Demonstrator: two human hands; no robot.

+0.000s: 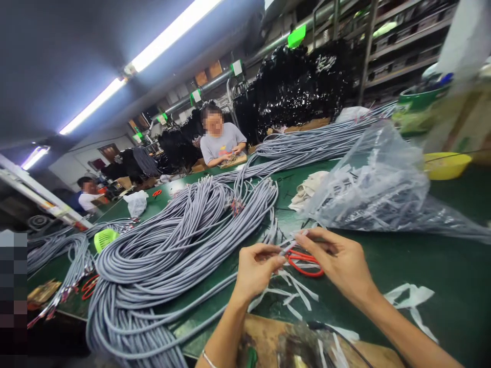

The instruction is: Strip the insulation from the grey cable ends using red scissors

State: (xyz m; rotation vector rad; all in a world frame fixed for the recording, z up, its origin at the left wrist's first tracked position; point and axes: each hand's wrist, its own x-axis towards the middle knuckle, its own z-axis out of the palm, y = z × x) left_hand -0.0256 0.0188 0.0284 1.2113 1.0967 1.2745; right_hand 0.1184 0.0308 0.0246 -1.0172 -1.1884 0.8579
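Note:
Over the near edge of the green table, my left hand (255, 268) pinches a thin grey cable end (286, 249) between thumb and fingers. My right hand (339, 255) closes its fingertips at the far tip of that same piece; the exact detail there is too small to make out. Just beneath, between the hands, lie red-handled scissors (307, 266). White strips (295, 291) are scattered below them. To the left rests a large coiled bundle of grey cables (184, 230), its loose ends reaching toward my left hand.
A clear plastic bag of small grey pieces (372, 194) stands at right, a yellow bowl (447, 166) behind it. A cloth (309, 189) lies beside the bag. A wooden board (268, 332) is closest to me. One co-worker (222, 140) sits across the table, another farther left.

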